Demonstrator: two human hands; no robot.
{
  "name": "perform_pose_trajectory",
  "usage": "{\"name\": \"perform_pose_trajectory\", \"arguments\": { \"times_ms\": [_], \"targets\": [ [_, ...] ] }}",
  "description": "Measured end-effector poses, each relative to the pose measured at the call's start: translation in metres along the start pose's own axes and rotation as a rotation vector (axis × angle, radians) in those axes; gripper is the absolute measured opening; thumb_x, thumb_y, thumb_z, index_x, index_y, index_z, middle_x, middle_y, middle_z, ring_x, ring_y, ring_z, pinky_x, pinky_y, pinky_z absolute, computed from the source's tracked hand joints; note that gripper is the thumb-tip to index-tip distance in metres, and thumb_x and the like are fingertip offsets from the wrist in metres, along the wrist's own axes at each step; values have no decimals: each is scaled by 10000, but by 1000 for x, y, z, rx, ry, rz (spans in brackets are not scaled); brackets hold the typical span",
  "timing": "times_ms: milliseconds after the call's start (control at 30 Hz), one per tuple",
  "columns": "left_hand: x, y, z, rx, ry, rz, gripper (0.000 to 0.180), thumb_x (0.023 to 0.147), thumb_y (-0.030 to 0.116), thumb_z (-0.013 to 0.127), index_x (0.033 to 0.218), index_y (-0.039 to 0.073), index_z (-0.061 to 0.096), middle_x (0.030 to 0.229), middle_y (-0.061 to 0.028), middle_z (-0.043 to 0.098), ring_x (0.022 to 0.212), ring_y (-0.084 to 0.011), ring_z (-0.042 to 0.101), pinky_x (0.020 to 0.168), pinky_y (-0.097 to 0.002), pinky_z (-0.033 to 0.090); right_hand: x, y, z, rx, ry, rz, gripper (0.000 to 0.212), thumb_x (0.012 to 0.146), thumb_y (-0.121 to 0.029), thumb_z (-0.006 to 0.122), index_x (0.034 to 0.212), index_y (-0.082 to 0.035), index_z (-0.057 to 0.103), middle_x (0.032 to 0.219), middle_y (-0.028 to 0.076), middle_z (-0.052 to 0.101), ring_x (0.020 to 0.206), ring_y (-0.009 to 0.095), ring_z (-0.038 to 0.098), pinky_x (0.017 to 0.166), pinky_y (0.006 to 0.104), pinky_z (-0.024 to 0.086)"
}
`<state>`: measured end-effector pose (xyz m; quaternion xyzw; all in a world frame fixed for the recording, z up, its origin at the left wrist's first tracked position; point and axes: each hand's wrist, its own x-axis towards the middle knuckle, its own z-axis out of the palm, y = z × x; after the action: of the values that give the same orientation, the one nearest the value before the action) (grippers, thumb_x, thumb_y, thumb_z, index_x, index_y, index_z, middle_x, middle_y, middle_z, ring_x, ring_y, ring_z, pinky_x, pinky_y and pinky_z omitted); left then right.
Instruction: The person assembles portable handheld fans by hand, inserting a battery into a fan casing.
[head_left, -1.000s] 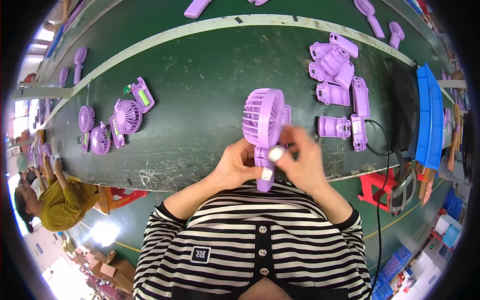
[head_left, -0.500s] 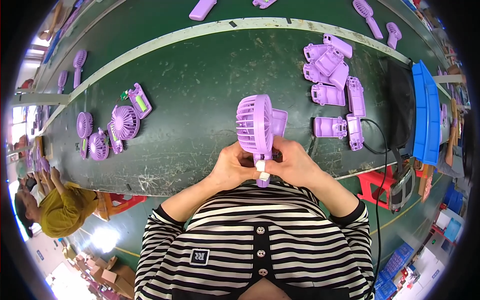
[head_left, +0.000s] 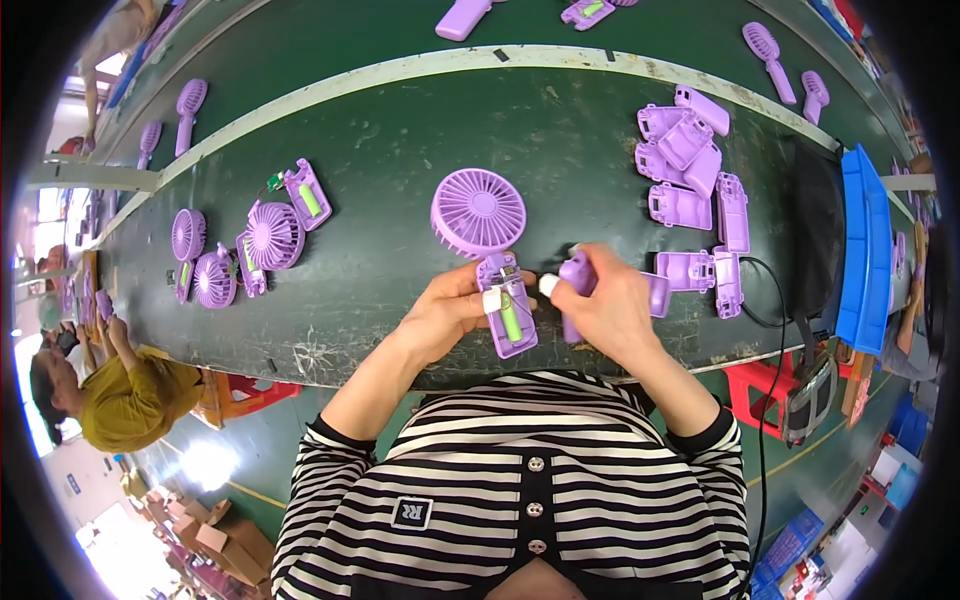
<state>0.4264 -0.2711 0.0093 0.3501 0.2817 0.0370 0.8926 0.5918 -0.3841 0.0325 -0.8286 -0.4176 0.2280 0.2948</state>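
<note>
My left hand [head_left: 445, 312] is closed round the lower part of a purple handheld fan [head_left: 480, 212]. The fan's round grille faces up, and its handle is uncovered, with a green battery [head_left: 511, 317] and some wiring showing inside. Just right of it, my right hand [head_left: 618, 308] grips a purple handle cover [head_left: 574, 270], seen mostly edge-on and partly behind the fingers. White wraps cover both thumb tips. Beside my right hand lies another purple shell piece [head_left: 657, 294], partly hidden by the hand.
Purple handle shells [head_left: 682, 207] are heaped at the right, near a black bag [head_left: 815, 230] and a blue tray [head_left: 865, 250]. Several opened fans [head_left: 273, 237] lie at the left. Beyond a pale rail [head_left: 430, 70] are more fans. A person in a yellow top [head_left: 145, 405] sits at the left.
The fan has turned from edge-on to grille-up, showing its open handle. My hands have parted; the right one has moved right with the handle cover. The whole view has shifted slightly.
</note>
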Motion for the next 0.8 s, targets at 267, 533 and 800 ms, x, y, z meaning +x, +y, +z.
{"name": "perform_pose_trajectory", "arguments": {
  "times_ms": [267,533,800],
  "targets": [
    [1,0,4,-75,27,-15,452,820,107,548,1228,-34,411,1129,-158,544,1027,-289,560,886,-405,457,6,22,-6,-250,267,-506,424,636,-132,679,1018,-6,546,1098,183,491,930,331,504,764,401,409],
    [2,-5,7,-119,104,14,423,813,66,521,1209,-51,432,1092,-122,561,970,-209,575,858,-358,461,6,6,25,144,108,-627,161,661,21,611,817,11,571,942,122,581,835,288,565,712,363,451],
    [3,-4,9,-57,192,5,347,848,120,523,1152,-43,493,1002,-90,597,888,-160,598,785,-309,491,9,3,26,-24,124,-764,211,614,33,570,823,23,542,928,134,559,780,298,544,670,377,425]
  ]
}}
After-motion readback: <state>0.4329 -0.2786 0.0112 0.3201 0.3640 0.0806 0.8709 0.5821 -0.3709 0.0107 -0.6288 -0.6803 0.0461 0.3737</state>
